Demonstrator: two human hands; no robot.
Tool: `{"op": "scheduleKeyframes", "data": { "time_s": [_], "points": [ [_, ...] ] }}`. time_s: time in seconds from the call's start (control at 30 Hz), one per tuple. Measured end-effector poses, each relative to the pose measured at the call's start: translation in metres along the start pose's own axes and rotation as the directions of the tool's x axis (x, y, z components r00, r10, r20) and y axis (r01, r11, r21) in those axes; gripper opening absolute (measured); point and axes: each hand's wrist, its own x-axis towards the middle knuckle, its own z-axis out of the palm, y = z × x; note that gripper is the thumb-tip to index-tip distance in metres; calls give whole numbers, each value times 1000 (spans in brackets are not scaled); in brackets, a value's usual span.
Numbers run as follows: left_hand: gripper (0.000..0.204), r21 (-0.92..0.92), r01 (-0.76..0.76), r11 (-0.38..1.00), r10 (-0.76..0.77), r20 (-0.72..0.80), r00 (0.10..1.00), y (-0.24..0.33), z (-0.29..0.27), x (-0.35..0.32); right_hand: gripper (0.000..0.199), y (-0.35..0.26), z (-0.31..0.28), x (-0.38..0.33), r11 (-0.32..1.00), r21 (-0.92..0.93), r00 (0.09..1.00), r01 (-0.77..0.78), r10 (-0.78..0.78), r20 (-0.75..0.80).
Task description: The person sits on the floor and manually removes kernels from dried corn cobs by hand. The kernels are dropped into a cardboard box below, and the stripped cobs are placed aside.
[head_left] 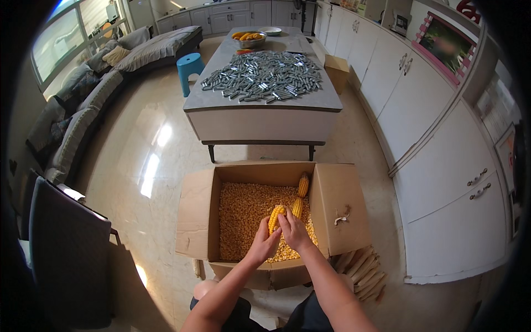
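Observation:
Both my hands meet over an open cardboard box (338,221) full of loose corn kernels (243,205). Between them is a yellow corn cob (275,217), held upright and slightly tilted. My left hand (264,242) is closed round its lower left side. From the right, my right hand (294,231) grips it, with fingers near the cob's middle; some fingertips are hidden. Two more corn cobs lie along the box's right wall: an upper one (303,185) leaning in the corner and a lower one (297,207) just beyond my right hand.
Stripped cobs (362,274) are piled right of the box; another bare cob (197,268) lies at its left. Ahead stands a table (260,126) covered with small metal cylinders (265,74) and a bowl of corn (249,39). A blue stool (189,69) and dark chair (69,254) stand left.

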Motion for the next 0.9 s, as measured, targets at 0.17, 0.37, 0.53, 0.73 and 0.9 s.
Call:
{"op": "scheduleKeyframes", "data": {
  "time_s": [0.17,0.37,0.53,0.73,0.9],
  "points": [
    [40,-118,125,985,-123,26,992,22,5,-6,44,15,7,-1,999,-28,1000,28,-28,-6],
    [44,335,-112,936,111,22,994,23,12,-8,45,4,7,5,959,61,953,-275,281,-112],
    [44,222,-94,971,98,-6,995,0,3,-2,43,12,15,3,986,-169,987,2,-29,-159],
    [38,-87,39,995,-38,13,999,13,4,-5,39,22,19,3,946,-198,943,255,-289,-166],
    [39,204,-66,977,68,1,998,18,8,-6,46,-15,-1,6,963,123,967,-239,247,-54]
  ]
}}
